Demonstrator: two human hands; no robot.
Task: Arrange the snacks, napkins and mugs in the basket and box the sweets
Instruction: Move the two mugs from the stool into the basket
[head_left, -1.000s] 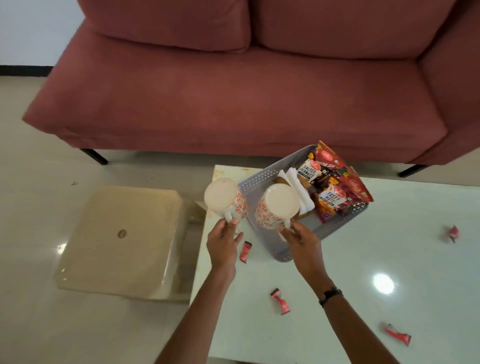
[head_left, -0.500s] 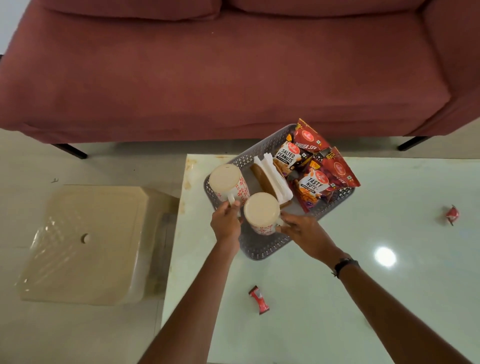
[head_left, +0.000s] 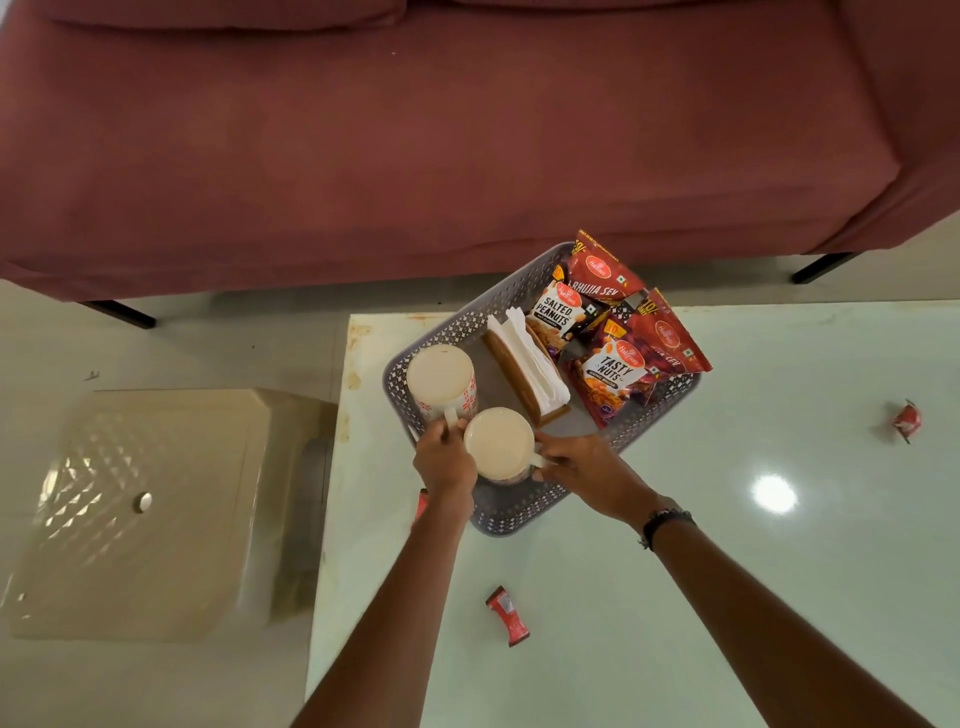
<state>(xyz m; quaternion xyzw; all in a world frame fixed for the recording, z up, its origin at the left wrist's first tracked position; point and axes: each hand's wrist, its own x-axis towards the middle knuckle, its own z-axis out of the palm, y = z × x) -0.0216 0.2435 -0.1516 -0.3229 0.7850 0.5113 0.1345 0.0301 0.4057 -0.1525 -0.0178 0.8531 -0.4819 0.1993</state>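
Note:
A grey perforated basket sits on the pale table near its far left corner. Inside it stand two white mugs with red patterns. My left hand grips the handle of the far-left mug. My right hand holds the handle of the nearer mug. A wooden holder with white napkins stands in the basket's middle, and several red snack packets fill its right end. Red wrapped sweets lie on the table: one near me, one at the right, one half hidden by my left wrist.
A dark red sofa runs along the far side, close behind the table. A beige plastic stool stands on the floor at the table's left edge. A ceiling light glares off the tabletop at the right.
Both mugs went from held above the basket's left end down into the basket. The view shifted lower and closer, and both hands stay on the handles.

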